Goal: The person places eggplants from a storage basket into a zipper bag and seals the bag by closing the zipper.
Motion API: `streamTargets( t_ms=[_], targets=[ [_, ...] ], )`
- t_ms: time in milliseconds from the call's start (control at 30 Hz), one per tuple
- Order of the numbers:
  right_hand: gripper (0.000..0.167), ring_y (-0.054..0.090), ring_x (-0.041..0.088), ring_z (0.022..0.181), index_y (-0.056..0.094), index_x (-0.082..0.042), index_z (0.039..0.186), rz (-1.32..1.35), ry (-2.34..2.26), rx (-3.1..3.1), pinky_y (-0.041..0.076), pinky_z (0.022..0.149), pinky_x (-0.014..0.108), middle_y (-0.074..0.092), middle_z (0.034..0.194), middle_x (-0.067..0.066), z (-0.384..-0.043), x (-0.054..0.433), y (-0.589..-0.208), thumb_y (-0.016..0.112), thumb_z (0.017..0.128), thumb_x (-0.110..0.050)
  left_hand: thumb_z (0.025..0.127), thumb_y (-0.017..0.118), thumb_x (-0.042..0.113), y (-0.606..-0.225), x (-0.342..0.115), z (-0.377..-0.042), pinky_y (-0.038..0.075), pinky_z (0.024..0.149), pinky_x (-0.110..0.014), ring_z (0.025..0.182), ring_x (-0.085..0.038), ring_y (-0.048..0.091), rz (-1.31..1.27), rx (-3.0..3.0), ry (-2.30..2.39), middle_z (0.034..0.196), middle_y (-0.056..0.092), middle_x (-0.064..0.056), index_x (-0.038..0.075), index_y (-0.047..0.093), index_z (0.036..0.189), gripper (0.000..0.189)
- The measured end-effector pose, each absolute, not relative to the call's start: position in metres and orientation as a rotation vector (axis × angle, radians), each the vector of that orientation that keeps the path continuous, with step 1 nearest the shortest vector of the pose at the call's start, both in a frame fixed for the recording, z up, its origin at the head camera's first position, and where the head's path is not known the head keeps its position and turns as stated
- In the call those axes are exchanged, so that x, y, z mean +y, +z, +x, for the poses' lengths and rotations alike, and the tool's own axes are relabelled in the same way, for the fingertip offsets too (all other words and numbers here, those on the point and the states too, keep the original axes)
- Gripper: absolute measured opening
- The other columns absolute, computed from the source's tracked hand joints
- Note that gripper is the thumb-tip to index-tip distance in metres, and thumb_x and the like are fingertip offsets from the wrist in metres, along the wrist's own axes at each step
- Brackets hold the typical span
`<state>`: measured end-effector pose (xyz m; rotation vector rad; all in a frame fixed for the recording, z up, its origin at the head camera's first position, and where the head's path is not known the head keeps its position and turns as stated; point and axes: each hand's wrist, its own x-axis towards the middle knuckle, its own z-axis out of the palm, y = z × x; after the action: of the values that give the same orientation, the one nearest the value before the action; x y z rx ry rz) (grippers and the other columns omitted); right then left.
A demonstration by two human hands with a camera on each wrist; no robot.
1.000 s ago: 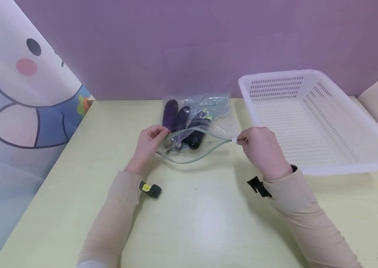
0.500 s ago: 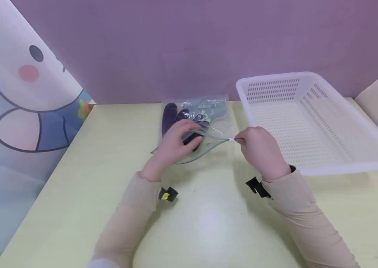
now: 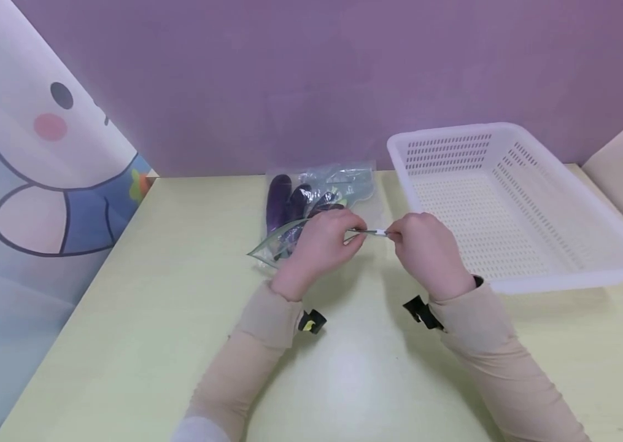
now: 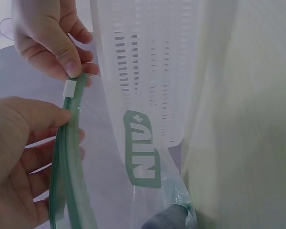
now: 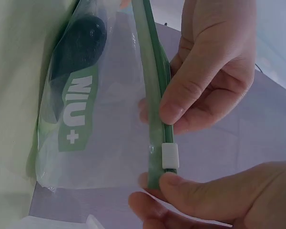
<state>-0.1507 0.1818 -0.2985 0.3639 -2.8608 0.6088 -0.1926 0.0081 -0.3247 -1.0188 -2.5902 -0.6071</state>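
Observation:
A clear zip bag (image 5: 119, 129) with a green zip edge and green lettering holds several dark purple eggplants (image 3: 279, 202). My left hand (image 3: 326, 240) pinches the zip edge between thumb and fingers, close to the white slider (image 5: 170, 155). The bag's right end corner is pinched by my right hand (image 3: 427, 253), just past the slider. In the left wrist view the slider (image 4: 70, 88) sits between the two hands. Left of my left hand, the bag's mouth still gapes. Part of the eggplants is hidden behind my left hand.
To the right stands a white perforated plastic basket (image 3: 510, 283) on the pale table (image 3: 123, 319). A purple wall (image 3: 223, 92) rises behind the bag. At the left hangs a cartoon-printed sheet (image 3: 29, 307).
My left hand has let go of the bag's left side, moved right across the mouth and pinched the zip edge near the slider. My right hand has kept its grip on the end corner.

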Motion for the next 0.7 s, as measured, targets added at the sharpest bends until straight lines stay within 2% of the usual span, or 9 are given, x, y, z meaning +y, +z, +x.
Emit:
streamTargets(
  t_ms=[467, 700],
  targets=[
    [0.011, 0.066, 0.032, 0.076, 0.074, 0.0, 0.086, 0.372, 0.624, -2.786, 0.052, 0.065, 0.046, 0.072, 0.084, 0.015, -0.15, 0.18, -0.302, 0.064, 0.083, 0.001, 0.089, 0.066, 0.02, -0.331, 0.016, -0.187, 0.053, 0.075, -0.027, 0.084, -0.014, 0.066, -1.072, -2.542, -0.613, 0.094, 0.071, -0.001, 0.01, 0.07, 0.1, 0.016],
    [0.011, 0.066, 0.034, 0.078, 0.075, -0.001, 0.086, 0.381, 0.613, -2.788, 0.052, 0.067, 0.047, 0.072, 0.085, 0.015, -0.15, 0.18, -0.301, 0.065, 0.082, 0.0, 0.089, 0.066, 0.019, -0.336, 0.019, -0.188, 0.052, 0.073, -0.025, 0.08, -0.013, 0.065, -1.08, -2.449, -0.623, 0.089, 0.071, 0.0, 0.01, 0.071, 0.097, 0.013]
  ],
)
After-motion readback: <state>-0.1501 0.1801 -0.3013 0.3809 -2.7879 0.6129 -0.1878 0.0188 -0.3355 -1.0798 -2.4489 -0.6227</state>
